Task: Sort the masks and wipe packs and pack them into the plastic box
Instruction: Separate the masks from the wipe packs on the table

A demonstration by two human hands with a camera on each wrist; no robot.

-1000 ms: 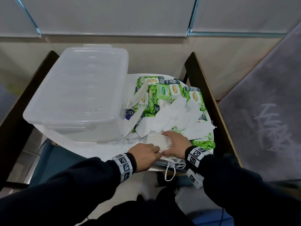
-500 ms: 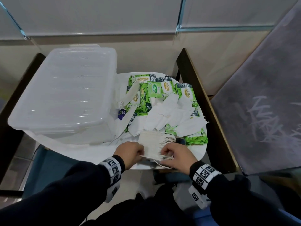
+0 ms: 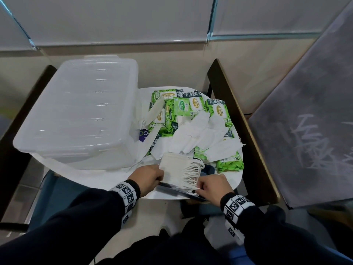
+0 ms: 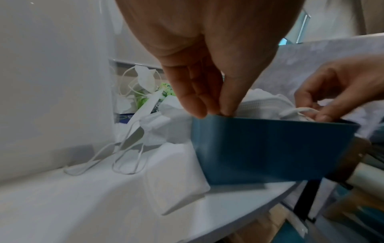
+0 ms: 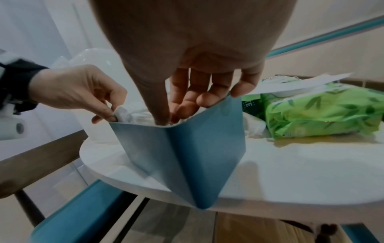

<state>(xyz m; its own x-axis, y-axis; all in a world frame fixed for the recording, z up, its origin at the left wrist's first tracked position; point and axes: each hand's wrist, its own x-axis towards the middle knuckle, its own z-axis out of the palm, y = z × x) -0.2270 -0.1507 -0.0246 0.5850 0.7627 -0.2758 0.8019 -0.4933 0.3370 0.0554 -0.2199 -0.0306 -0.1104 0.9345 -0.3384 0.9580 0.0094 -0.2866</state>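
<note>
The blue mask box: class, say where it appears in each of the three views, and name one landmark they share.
Head: blue box low centre, mostly hidden under the mask stack.
Left wrist: centre right, below the fingertips.
Right wrist: centre, corner toward the camera.
Shared landmark: green wipe packs.

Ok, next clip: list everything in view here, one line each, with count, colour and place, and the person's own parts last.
plastic box: one, clear, lid on, left side of the table.
table: one, white, rounded edge, under everything.
wipe packs: several, green, heaped on the far right of the table; exact count hidden by masks.
loose masks: many, white, strewn over the packs and beside the box.
mask stack: one bundle, white, ear loops to the right, near edge, sitting in the blue carton.
blue carton: one, open-topped, at the near table edge.
dark frames: two, either side of the table.
left hand: holds the stack's left end.
right hand: holds the ear loops at the carton's right end.
</note>
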